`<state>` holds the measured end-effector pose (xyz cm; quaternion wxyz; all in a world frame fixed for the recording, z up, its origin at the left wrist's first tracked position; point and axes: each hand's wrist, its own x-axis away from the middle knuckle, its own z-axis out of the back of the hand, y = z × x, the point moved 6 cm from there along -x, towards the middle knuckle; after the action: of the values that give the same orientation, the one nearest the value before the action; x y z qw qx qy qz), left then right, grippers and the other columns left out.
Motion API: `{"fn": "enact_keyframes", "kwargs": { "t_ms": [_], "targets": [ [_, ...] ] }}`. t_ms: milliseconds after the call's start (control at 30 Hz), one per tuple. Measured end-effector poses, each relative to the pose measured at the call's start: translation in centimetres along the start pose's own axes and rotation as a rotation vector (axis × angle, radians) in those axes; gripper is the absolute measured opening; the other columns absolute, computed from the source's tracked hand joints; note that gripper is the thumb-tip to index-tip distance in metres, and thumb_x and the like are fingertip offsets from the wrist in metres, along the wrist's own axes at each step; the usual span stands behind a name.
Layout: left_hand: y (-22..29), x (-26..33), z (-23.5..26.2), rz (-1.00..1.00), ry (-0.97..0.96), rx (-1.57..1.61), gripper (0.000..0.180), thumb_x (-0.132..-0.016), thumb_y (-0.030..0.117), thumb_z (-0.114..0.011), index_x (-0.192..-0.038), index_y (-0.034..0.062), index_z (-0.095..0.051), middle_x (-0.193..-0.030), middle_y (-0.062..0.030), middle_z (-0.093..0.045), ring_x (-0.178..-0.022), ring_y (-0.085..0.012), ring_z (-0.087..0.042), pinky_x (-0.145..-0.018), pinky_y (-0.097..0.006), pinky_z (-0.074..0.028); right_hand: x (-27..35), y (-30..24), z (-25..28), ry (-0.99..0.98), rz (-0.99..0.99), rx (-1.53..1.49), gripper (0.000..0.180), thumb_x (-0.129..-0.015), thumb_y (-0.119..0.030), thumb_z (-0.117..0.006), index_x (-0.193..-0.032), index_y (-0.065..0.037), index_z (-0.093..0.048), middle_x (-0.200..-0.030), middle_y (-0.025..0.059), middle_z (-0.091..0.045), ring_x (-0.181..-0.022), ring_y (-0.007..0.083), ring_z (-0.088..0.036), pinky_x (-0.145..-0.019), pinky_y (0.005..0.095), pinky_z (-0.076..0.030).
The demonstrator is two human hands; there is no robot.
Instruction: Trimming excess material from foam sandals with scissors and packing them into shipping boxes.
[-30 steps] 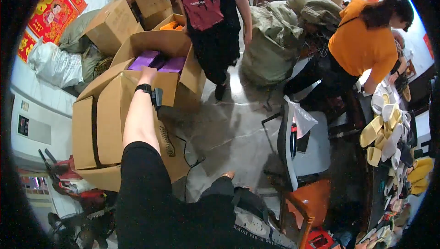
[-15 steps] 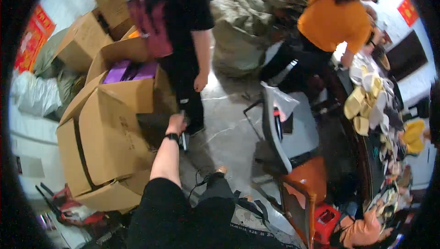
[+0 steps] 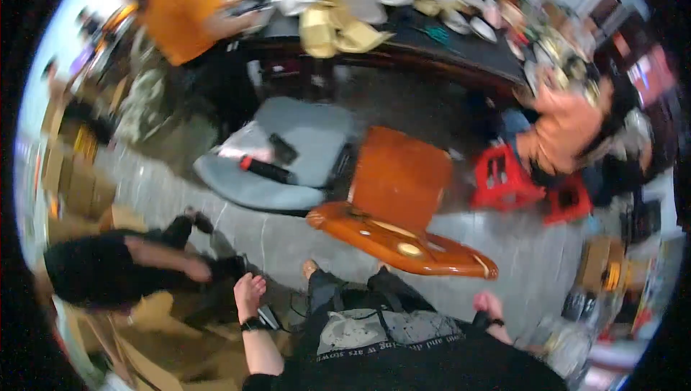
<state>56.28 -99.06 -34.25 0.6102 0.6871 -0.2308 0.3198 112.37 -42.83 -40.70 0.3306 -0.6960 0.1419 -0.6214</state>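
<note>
My left hand [image 3: 250,293] is raised at the lower left, a dark band on its wrist. Its fingers are loosely bent and apart, and I see nothing in them. Just beside it, lower down, is a narrow silvery object [image 3: 268,317] whose kind I cannot make out. My right hand [image 3: 487,304] is at the lower right with its fingers curled in. A small dark shape shows at its palm, too blurred to name. In front of me stand a grey chair [image 3: 306,132], with a black-and-red cylindrical item [image 3: 265,169] on it, and an orange-brown chair [image 3: 403,175].
Sandals and shoes [image 3: 331,27] crowd a long dark table [image 3: 432,56]. A person in orange [image 3: 180,13] stands there; another [image 3: 565,128] sits by red stools [image 3: 504,178]. A person in black [image 3: 108,268] is at my left near cardboard boxes [image 3: 165,348].
My view has swung right, from the boxes to the chairs and table. My left hand has moved back from its reach toward the boxes. My right hand has come into view.
</note>
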Motion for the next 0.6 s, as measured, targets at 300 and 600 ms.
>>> {"fn": "enact_keyframes", "kwargs": {
  "t_ms": [300,600],
  "targets": [
    [6.1,15.6,-24.7,-0.508,-0.328,-0.552,0.026,-0.088,0.012,-0.052,-0.106,-0.0060,-0.052,-0.091,-0.0092,-0.060,-0.080,-0.0143,-0.058,-0.072,-0.027,-0.049,2.1,-3.5,-0.5,0.138,-0.145,-0.243,0.022,-0.086,-0.024,-0.052,-0.081,-0.003,-0.055,-0.072,0.0086,-0.059,-0.062,0.0195,-0.058,-0.055,0.0331,-0.049],
    [6.5,17.8,-29.7,-1.030,-0.191,-0.639,0.025,-0.088,0.002,-0.048,-0.113,-0.0035,-0.049,-0.102,-0.0098,-0.048,-0.091,-0.0176,-0.049,-0.080,-0.027,-0.041,5.9,-1.4,-5.3,-0.020,-0.207,-0.226,0.023,-0.082,-0.023,-0.061,-0.097,-0.007,-0.055,-0.084,0.0088,-0.061,-0.078,0.0228,-0.061,-0.065,0.0385,-0.051]
  ]
}}
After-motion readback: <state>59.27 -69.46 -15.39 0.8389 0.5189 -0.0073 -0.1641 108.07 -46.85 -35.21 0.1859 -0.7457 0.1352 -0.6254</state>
